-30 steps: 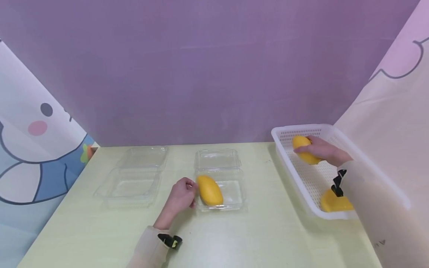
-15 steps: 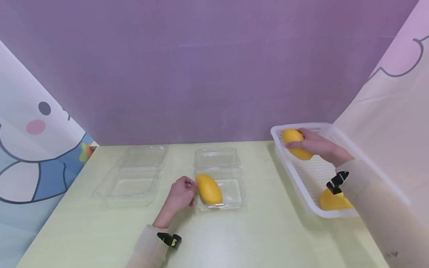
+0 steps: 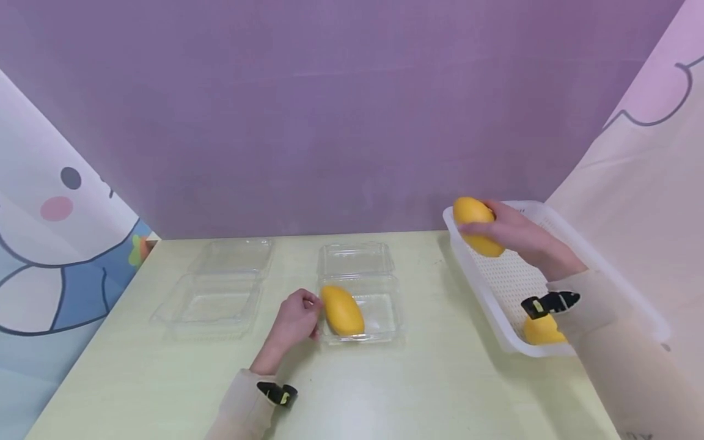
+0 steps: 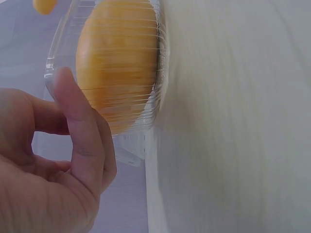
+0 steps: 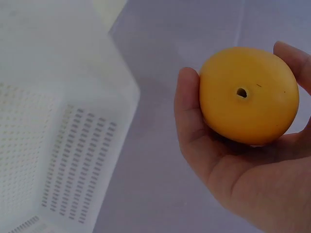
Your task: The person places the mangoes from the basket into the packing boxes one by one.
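My right hand (image 3: 508,229) grips a yellow mango (image 3: 477,226) above the left rim of the white basket (image 3: 605,269). In the right wrist view, fingers and thumb wrap the mango (image 5: 248,97), whose end with a small dark hole faces the camera. A second mango (image 3: 343,310) lies in the left half of an open clear plastic clamshell box (image 3: 379,311). At that box's left edge, my left hand (image 3: 294,321) pinches the rim with curled fingers, as the left wrist view shows beside the box wall (image 4: 60,53).
Another open clear clamshell box (image 3: 220,299) stands on the table (image 3: 385,391) to the left. More yellow mango (image 3: 541,330) shows at the basket's near end, partly behind the right sleeve. A purple backdrop (image 3: 352,122) rises behind the table.
My right hand has lifted the mango up and to the left, from inside the basket to over its rim. The left hand and both boxes have stayed in place.
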Demonstrator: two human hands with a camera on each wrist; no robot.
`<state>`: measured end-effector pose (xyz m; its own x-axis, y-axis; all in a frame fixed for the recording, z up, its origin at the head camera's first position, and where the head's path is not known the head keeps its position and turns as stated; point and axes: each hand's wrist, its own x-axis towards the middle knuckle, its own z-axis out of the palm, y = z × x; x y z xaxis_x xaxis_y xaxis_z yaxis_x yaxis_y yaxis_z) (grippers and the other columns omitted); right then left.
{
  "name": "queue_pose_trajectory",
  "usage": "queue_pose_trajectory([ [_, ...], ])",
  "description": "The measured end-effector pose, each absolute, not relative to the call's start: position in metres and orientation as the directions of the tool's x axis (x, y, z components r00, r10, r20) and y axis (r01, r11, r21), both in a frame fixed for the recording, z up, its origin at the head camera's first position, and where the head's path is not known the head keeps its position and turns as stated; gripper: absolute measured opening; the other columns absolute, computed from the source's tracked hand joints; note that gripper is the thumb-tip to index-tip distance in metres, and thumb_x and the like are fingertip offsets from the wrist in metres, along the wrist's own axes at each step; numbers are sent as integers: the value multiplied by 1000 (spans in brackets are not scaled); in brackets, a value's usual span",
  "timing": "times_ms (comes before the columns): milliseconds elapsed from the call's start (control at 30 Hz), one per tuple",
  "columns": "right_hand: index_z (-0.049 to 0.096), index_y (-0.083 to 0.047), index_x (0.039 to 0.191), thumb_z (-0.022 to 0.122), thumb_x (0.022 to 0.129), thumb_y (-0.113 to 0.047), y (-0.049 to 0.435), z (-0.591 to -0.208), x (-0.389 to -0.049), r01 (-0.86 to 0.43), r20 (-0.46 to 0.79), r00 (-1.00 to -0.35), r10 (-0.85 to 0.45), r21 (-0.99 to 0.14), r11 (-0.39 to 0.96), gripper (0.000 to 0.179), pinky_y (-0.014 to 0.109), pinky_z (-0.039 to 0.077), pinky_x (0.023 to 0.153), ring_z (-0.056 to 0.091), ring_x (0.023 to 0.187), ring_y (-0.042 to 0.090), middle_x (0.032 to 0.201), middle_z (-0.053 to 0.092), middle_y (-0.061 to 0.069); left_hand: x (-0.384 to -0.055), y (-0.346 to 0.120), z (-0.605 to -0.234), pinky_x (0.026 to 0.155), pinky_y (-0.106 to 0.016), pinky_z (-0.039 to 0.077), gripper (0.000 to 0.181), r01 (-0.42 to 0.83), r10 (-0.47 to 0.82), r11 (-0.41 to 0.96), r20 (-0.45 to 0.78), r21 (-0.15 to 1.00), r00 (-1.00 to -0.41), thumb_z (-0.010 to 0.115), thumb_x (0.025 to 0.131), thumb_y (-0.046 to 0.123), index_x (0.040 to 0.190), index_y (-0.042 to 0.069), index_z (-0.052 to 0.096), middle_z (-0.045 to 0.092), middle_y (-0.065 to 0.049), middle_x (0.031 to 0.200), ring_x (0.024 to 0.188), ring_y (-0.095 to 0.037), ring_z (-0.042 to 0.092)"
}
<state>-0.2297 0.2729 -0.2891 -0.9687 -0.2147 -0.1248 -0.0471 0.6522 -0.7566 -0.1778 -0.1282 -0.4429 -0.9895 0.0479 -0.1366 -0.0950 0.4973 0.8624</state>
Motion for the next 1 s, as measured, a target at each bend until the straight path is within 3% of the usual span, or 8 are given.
queue_pose_trajectory([
  [400,33,-8,149,65,97,-46,245,-277,-203,-14,-101,-982,-162,-810,587,72,39,47,80,53,99,31,121,50,15,-175,-128,-441,50,-32,52,17,-82,59,492,-127,867,-990,58,102,13,108,-3,56,59,-11,74,47,-19,59],
  [1000,35,-6,148,71,95,-33,198,-294,-181,-47,-30,-987,-158,-886,462,70,39,51,83,57,100,34,127,51,19,-175,-128,-441,50,-32,52,16,-82,56,489,-126,868,-990,58,101,13,107,-2,57,58,-9,71,47,-18,58],
])
